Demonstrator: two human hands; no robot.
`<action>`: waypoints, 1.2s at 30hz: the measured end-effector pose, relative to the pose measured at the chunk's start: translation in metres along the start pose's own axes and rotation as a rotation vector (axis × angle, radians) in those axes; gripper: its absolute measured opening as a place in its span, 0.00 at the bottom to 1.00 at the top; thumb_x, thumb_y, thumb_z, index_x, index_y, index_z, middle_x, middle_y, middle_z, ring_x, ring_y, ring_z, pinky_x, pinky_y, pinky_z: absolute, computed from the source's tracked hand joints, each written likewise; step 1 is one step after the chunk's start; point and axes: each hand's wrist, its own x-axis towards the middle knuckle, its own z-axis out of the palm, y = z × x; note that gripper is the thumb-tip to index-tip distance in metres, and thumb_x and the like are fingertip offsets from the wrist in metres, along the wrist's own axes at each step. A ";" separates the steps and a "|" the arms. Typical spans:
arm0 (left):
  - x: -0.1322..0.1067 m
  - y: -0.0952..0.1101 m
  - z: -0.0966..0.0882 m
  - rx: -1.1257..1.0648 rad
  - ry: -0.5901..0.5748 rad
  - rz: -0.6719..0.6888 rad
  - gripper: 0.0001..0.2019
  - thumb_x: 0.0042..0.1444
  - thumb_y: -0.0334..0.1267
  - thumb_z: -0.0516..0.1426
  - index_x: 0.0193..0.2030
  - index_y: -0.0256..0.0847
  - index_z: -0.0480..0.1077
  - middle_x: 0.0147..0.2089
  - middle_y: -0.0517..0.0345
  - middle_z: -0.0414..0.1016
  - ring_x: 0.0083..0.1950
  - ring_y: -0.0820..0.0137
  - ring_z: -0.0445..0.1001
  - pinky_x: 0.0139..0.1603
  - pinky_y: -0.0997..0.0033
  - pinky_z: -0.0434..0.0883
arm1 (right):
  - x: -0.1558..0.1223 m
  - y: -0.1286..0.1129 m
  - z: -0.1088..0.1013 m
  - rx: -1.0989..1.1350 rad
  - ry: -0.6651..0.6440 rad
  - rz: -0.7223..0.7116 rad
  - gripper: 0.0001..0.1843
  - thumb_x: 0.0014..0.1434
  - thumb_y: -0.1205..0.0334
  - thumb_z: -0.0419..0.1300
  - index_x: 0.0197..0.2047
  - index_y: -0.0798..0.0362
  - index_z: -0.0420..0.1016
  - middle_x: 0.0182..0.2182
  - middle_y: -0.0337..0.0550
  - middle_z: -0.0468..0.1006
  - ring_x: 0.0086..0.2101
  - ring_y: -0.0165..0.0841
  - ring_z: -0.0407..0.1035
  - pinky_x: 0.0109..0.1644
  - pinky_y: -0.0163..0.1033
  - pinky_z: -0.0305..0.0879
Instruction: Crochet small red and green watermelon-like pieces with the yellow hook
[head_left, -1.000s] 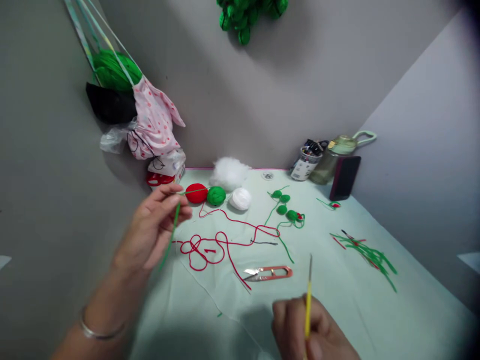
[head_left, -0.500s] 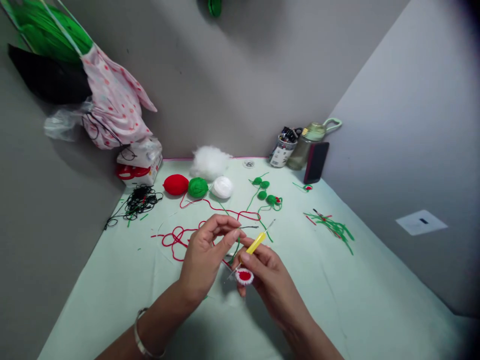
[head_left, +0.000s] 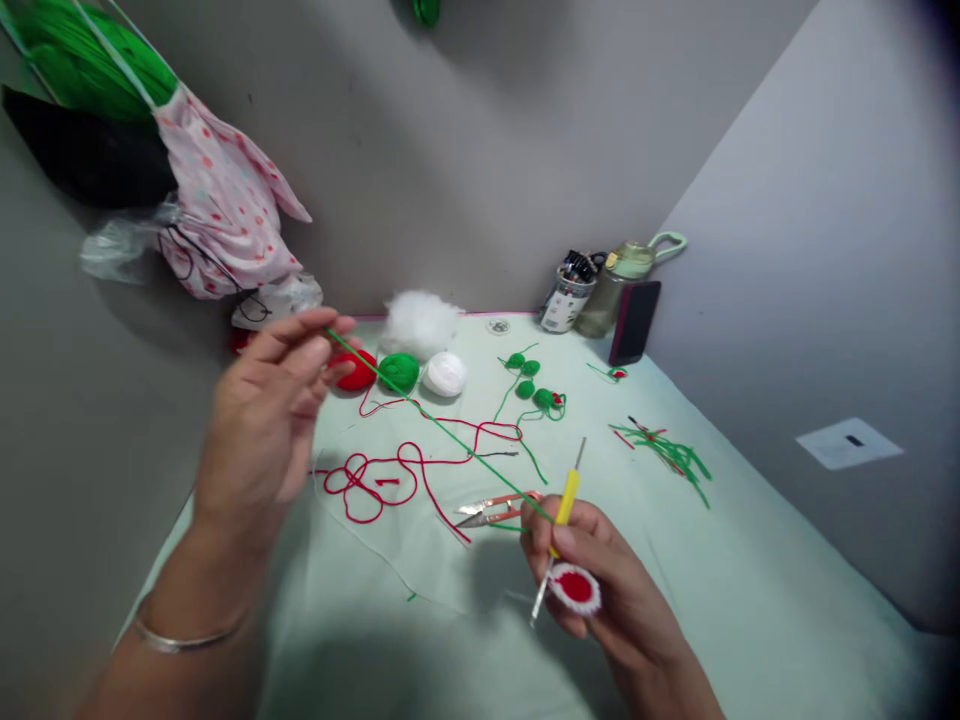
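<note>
My left hand [head_left: 274, 410] is raised at the left, its fingers closed on a strand of green yarn [head_left: 450, 432]. The strand runs taut down to my right hand [head_left: 600, 560]. In that hand are a yellow-handled crochet hook [head_left: 568, 500], pointing up and slightly right, and a small round crochet piece [head_left: 576, 588], red in the middle with a white rim. Just left of my right hand, thread snips [head_left: 487, 510] with orange handles lie on the table, partly hidden by the fingers. Loops of red yarn [head_left: 367, 485] spread between the hands.
Red [head_left: 360, 372], green [head_left: 399, 372] and white [head_left: 445, 374] yarn balls sit before white stuffing [head_left: 421, 320]. Small green crocheted pieces [head_left: 526, 390] and yarn scraps [head_left: 667, 450] lie to the right. A phone [head_left: 635, 322], bottle [head_left: 607, 290] and pen cup [head_left: 566, 300] stand behind.
My left hand has moved up and left, drawing the green yarn out taut. My right hand has shifted right with the hook and crochet piece, uncovering the snips.
</note>
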 end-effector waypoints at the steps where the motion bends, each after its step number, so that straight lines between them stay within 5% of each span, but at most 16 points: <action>1: 0.006 0.005 -0.005 0.046 0.011 0.073 0.08 0.68 0.36 0.61 0.46 0.57 0.80 0.50 0.74 0.85 0.62 0.64 0.75 0.46 0.59 0.73 | -0.002 0.000 -0.003 0.028 -0.025 -0.002 0.13 0.56 0.56 0.76 0.32 0.58 0.85 0.23 0.41 0.80 0.13 0.20 0.64 0.14 0.23 0.62; 4: 0.017 0.015 -0.019 0.315 0.108 0.229 0.11 0.68 0.36 0.60 0.48 0.62 0.79 0.49 0.78 0.85 0.70 0.61 0.70 0.45 0.58 0.71 | -0.003 0.000 -0.006 0.079 -0.056 0.001 0.12 0.57 0.57 0.75 0.32 0.58 0.85 0.24 0.42 0.80 0.15 0.21 0.66 0.13 0.22 0.61; 8: 0.000 0.004 -0.011 0.624 0.009 0.154 0.09 0.58 0.40 0.68 0.45 0.58 0.83 0.41 0.69 0.83 0.61 0.56 0.76 0.41 0.65 0.74 | 0.004 0.000 0.000 0.010 -0.018 0.058 0.14 0.57 0.56 0.76 0.32 0.59 0.85 0.24 0.41 0.80 0.13 0.19 0.65 0.15 0.22 0.64; 11: -0.036 -0.014 0.015 0.350 -0.366 -0.138 0.14 0.57 0.47 0.69 0.51 0.56 0.83 0.52 0.59 0.82 0.51 0.57 0.80 0.41 0.65 0.79 | 0.010 0.000 0.006 -0.023 0.005 0.099 0.15 0.55 0.55 0.77 0.32 0.60 0.85 0.23 0.41 0.80 0.14 0.20 0.66 0.16 0.23 0.64; 13: -0.057 -0.026 0.033 0.116 -0.623 -0.317 0.21 0.59 0.49 0.68 0.60 0.54 0.80 0.68 0.50 0.73 0.62 0.49 0.76 0.49 0.57 0.81 | 0.012 0.000 0.008 -0.030 0.014 0.099 0.15 0.54 0.55 0.77 0.31 0.60 0.84 0.22 0.40 0.80 0.14 0.20 0.64 0.16 0.24 0.65; 15: -0.068 -0.036 0.045 0.014 -0.697 -0.373 0.26 0.62 0.51 0.67 0.66 0.56 0.75 0.75 0.49 0.66 0.71 0.47 0.67 0.62 0.51 0.77 | 0.012 0.000 0.007 -0.043 0.037 0.072 0.16 0.54 0.54 0.77 0.29 0.60 0.84 0.21 0.40 0.79 0.14 0.20 0.64 0.16 0.24 0.65; 18: -0.070 -0.050 0.054 -0.070 -0.721 -0.406 0.28 0.63 0.55 0.65 0.69 0.57 0.71 0.77 0.51 0.63 0.78 0.47 0.58 0.73 0.45 0.66 | 0.012 0.002 0.005 -0.048 0.053 0.065 0.16 0.54 0.54 0.77 0.30 0.60 0.84 0.21 0.40 0.79 0.14 0.20 0.64 0.16 0.24 0.64; 21: -0.067 -0.060 0.064 -0.227 -0.711 -0.453 0.25 0.65 0.59 0.61 0.64 0.55 0.74 0.75 0.51 0.65 0.78 0.47 0.59 0.71 0.46 0.69 | 0.011 0.006 0.002 -0.040 0.022 0.108 0.16 0.54 0.54 0.77 0.34 0.60 0.86 0.22 0.41 0.81 0.14 0.21 0.65 0.16 0.25 0.64; 26: -0.065 -0.060 0.086 -0.542 -0.441 -0.520 0.19 0.71 0.57 0.54 0.55 0.48 0.77 0.66 0.50 0.75 0.74 0.54 0.66 0.70 0.52 0.70 | 0.011 0.008 0.002 -0.033 0.032 0.096 0.17 0.54 0.53 0.77 0.34 0.60 0.85 0.22 0.41 0.82 0.14 0.21 0.66 0.16 0.24 0.64; 30: -0.057 -0.055 0.087 -0.496 -0.291 -0.408 0.16 0.72 0.51 0.54 0.49 0.45 0.79 0.59 0.53 0.81 0.70 0.60 0.72 0.74 0.59 0.64 | 0.010 0.003 0.003 -0.047 0.076 0.077 0.18 0.53 0.53 0.77 0.31 0.60 0.83 0.21 0.39 0.81 0.13 0.21 0.66 0.16 0.24 0.63; 33: -0.054 -0.058 0.076 -0.122 -0.414 -0.379 0.10 0.67 0.46 0.61 0.47 0.47 0.79 0.54 0.55 0.82 0.64 0.59 0.76 0.68 0.61 0.67 | 0.009 -0.001 0.003 -0.043 0.100 0.029 0.17 0.53 0.53 0.78 0.31 0.59 0.82 0.21 0.38 0.80 0.13 0.20 0.65 0.16 0.24 0.64; 36: -0.056 -0.064 0.067 0.201 -0.706 -0.379 0.08 0.66 0.46 0.61 0.40 0.46 0.78 0.44 0.57 0.80 0.55 0.59 0.76 0.59 0.63 0.68 | 0.008 -0.003 0.000 -0.048 0.084 0.002 0.16 0.54 0.54 0.77 0.35 0.58 0.81 0.22 0.37 0.80 0.13 0.20 0.64 0.15 0.24 0.63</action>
